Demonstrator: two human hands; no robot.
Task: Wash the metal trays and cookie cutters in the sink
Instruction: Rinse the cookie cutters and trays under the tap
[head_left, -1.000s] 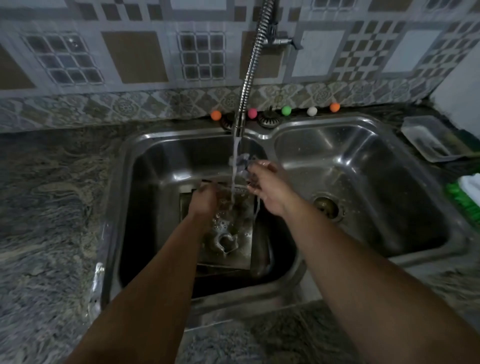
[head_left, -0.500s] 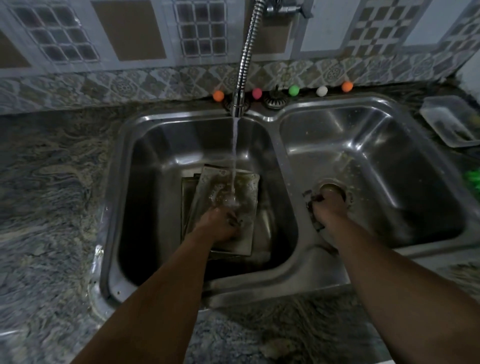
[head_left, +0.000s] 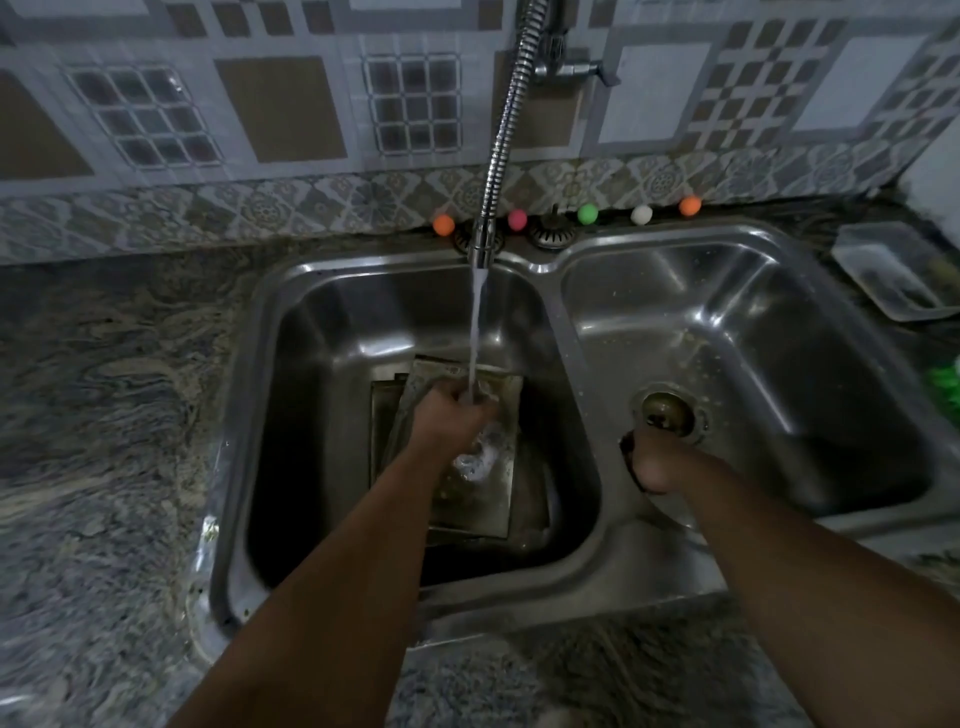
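Note:
Stacked metal trays (head_left: 467, 514) lie on the floor of the left basin (head_left: 311, 395). My left hand (head_left: 449, 415) is above them in the running water with its fingers curled, seemingly around a small cookie cutter that the hand hides. Water splashes white on the top tray just below that hand. In the right basin (head_left: 779, 364), my right hand (head_left: 660, 465) is low beside the drain (head_left: 667, 410) and grips a dark cookie cutter (head_left: 629, 460), which sticks out at the hand's left side.
A flexible metal faucet hose (head_left: 506, 130) hangs from the wall over the left basin. Several small coloured balls (head_left: 587, 213) line the sink's back rim. A clear plastic container (head_left: 893, 275) and a green brush (head_left: 948, 384) are on the right counter. Granite counter (head_left: 104, 415) surrounds the sink.
My right hand carried its cutter from the water stream down into the right basin by the drain. My left hand dropped onto the top tray, then rose into the stream.

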